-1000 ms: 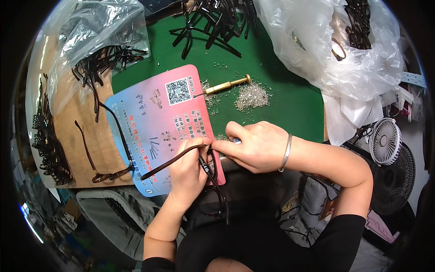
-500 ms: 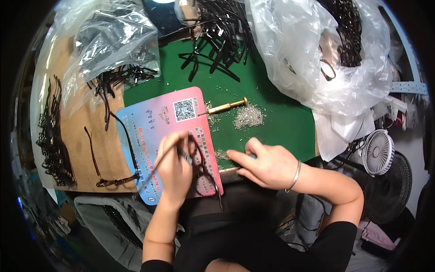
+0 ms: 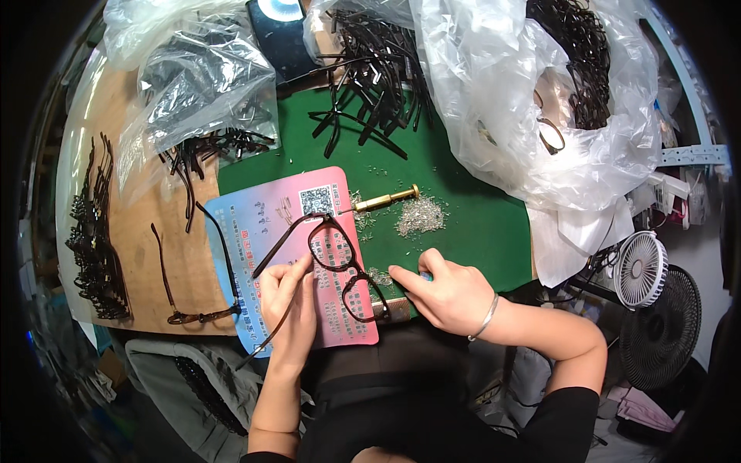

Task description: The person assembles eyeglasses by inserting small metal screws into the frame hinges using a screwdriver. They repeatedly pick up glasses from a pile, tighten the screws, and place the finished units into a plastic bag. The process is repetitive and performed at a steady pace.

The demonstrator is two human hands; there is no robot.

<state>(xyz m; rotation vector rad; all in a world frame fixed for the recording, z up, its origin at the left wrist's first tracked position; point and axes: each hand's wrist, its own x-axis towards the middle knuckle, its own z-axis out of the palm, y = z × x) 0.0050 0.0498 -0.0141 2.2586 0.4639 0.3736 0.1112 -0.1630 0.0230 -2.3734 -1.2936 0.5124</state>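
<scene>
My left hand (image 3: 289,312) is closed on the dark brown eyeglass frame (image 3: 354,272) by one temple. Its two empty rims lie over the right part of a pink and blue printed mat (image 3: 266,201), and the other temple reaches up and across. My right hand (image 3: 448,293) has its index fingertip at a small heap of tiny metallic parts (image 3: 378,276) beside the mat. Its other fingers are curled, and a bit of blue (image 3: 426,275) shows between them, too small to name. Beyond it lie a brass-coloured screwdriver (image 3: 386,199) and a larger heap of tiny parts (image 3: 421,216).
A second eyeglass frame (image 3: 202,316) lies at the mat's left. Dark temples (image 3: 378,77) are piled at the back, beside plastic bags (image 3: 478,92) holding more parts. A stack of frames (image 3: 96,255) stands far left. A white fan (image 3: 641,270) is at the right.
My left hand has turned the eyeglass frame, so its rims now spread open over the mat. My right hand has shifted slightly left and stays by the small heap.
</scene>
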